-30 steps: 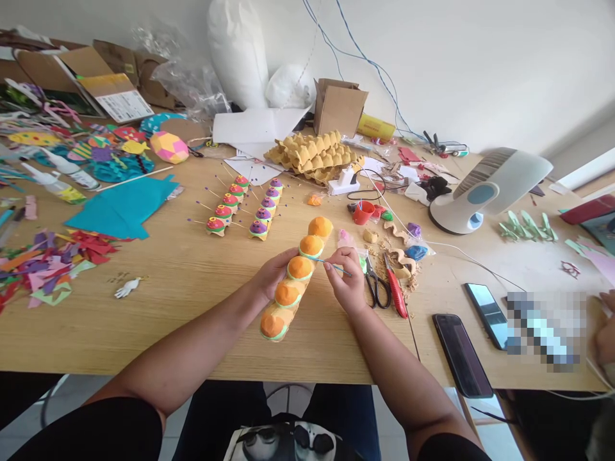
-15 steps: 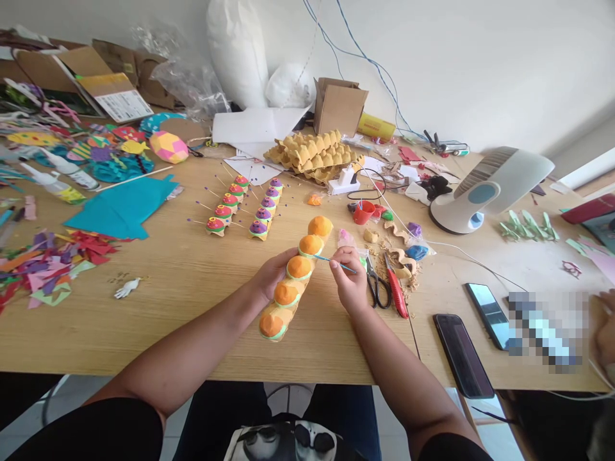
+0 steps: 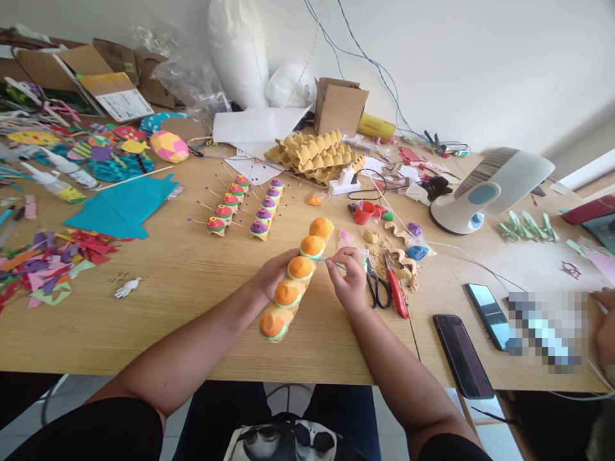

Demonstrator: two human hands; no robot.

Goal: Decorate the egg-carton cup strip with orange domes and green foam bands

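A strip of egg carton (image 3: 288, 294) with several orange domes, some edged in pale green, is tilted over the table. My left hand (image 3: 275, 274) grips its left side, with the fingertips partly hidden by the strip. Pinched in my right hand (image 3: 346, 279) is a thin blue stick (image 3: 319, 259), whose tip meets the rim of the second dome from the far end. Farther back stand a red-and-green strip (image 3: 227, 208) and a purple-topped strip (image 3: 266, 210), both stuck with pins.
Black scissors (image 3: 379, 289) and a red cutter (image 3: 396, 292) lie right of my right hand. Phones (image 3: 464, 355), a fan (image 3: 468, 208) and another person's hand (image 3: 606, 323) are farther right. Paper scraps (image 3: 57, 266) cover the left; egg trays (image 3: 312, 155) sit behind.
The tip of the blue stick has shifted slightly left along the dome's rim, and my right hand has turned a little. The strip and my left hand are almost unmoved.
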